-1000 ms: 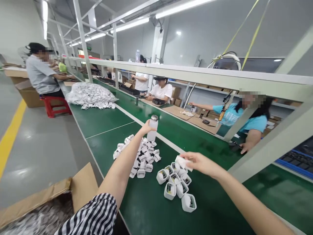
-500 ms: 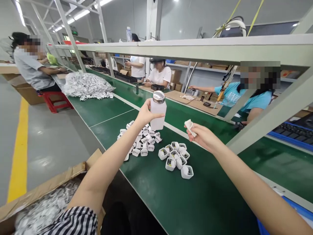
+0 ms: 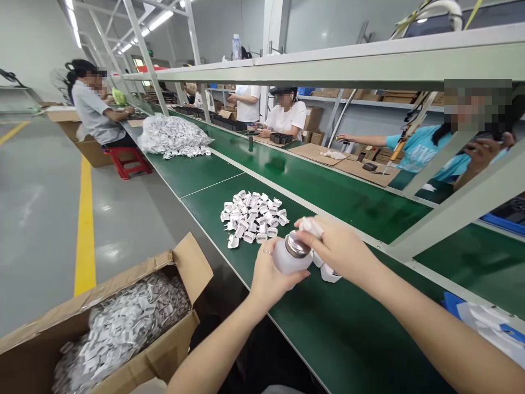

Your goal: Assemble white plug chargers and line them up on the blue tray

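Bare forearms extended, left hand (image 3: 268, 273) curled in a grip, right hand (image 3: 342, 249) pinched closed just beside it.

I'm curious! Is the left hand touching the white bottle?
Touching. The head view shows the left hand wrapped around the white bottle.

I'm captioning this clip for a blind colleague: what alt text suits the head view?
The left hand holds a white bottle with a metal cap; the right hand holds a small white cloth at its top, above a green belt. A heap of white plugs lies beyond, an open cardboard box at left.
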Tool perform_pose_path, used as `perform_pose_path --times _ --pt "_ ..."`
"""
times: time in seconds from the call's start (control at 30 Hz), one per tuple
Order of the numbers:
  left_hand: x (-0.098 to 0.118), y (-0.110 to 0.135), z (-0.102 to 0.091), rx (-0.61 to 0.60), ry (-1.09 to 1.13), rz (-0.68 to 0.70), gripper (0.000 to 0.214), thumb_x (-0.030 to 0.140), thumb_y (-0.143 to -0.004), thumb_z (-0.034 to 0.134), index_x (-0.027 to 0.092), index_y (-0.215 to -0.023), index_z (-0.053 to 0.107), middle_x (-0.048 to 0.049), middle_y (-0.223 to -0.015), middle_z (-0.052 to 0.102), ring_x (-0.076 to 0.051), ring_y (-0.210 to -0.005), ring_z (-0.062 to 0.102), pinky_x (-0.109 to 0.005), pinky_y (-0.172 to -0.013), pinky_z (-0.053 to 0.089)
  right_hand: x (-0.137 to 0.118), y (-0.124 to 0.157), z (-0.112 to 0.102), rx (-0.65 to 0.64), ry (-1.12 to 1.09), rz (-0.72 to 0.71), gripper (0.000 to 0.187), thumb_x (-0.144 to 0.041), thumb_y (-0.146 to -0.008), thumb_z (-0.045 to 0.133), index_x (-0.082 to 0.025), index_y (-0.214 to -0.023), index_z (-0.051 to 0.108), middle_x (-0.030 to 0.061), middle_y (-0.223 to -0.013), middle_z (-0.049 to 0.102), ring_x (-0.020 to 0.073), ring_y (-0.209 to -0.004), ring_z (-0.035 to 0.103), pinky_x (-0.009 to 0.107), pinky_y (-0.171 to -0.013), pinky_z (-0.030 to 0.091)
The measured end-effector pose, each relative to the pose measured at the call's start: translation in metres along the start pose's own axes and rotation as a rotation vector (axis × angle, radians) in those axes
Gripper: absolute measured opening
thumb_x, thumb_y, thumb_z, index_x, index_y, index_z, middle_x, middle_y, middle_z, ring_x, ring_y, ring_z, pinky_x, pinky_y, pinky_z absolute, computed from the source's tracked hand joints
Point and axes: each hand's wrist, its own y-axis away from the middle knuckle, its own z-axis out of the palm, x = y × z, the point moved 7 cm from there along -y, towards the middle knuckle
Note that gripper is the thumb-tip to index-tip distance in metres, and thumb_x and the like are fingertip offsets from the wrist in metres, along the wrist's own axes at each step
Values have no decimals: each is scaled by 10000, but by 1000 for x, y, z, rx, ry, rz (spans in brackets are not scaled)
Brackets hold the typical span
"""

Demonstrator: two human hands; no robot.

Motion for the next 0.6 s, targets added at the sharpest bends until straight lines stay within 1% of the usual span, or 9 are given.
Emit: perform_pose_path --times 0.03,0.1,0.2,0.23,0.3,0.43,0.53,0.6 --pt "-1 5 1 36 -3 -3 555 275 -403 721 214 -894 470 -22 -873 514 -204 -808 504 -349 -689 398 -7 3 5 -61 112 -28 305 -437 -773 329 -210 -741 530 22 -637 536 154 -560 497 238 -451 281" --pt "0 12 1 110 -23 16 536 286 -431 708 209 -894 450 -21 -868 492 -189 -796 493 -332 -664 404 -16 9 11 -115 281 -59 343 -472 -775 304 -216 -784 532 34 -652 564 169 -545 512 239 -423 250" --pt "4 21 -1 195 -74 86 478 279 -490 677 209 -897 436 -33 -882 472 -192 -822 475 -326 -656 407 -31 13 12 -73 460 -121 367 -507 -751 336 -202 -816 529 60 -668 579 183 -548 522 245 -407 212" --pt "5 22 -2 204 -85 109 470 276 -503 670 211 -903 432 -37 -888 469 -193 -830 471 -325 -657 408 -35 14 12 -56 503 -145 365 -500 -750 343 -192 -807 530 71 -663 578 187 -549 522 249 -406 201" --pt "7 24 -2 198 -89 132 473 280 -517 664 216 -920 425 -41 -893 467 -194 -832 465 -324 -653 409 -43 14 13 -66 563 -181 345 -451 -774 323 -177 -761 533 90 -650 576 192 -550 521 257 -403 176" --pt "6 23 -3 188 -84 133 475 291 -518 665 227 -924 428 -37 -899 463 -199 -843 454 -337 -667 404 -45 13 17 -148 611 -195 311 -328 -802 278 -185 -681 526 104 -639 576 178 -527 507 262 -396 132" --pt "4 22 -2 186 -62 113 487 295 -500 676 239 -917 429 -29 -902 456 -198 -843 451 -345 -675 402 -40 12 13 -116 571 -221 227 -270 -770 338 -189 -667 522 84 -608 561 146 -470 469 256 -393 132" --pt "1 21 -1 184 -54 94 520 303 -483 685 240 -925 420 -30 -906 450 -198 -836 453 -348 -670 408 -34 10 8 -79 466 -221 195 -256 -747 366 -188 -642 514 62 -608 555 116 -412 418 251 -388 136"
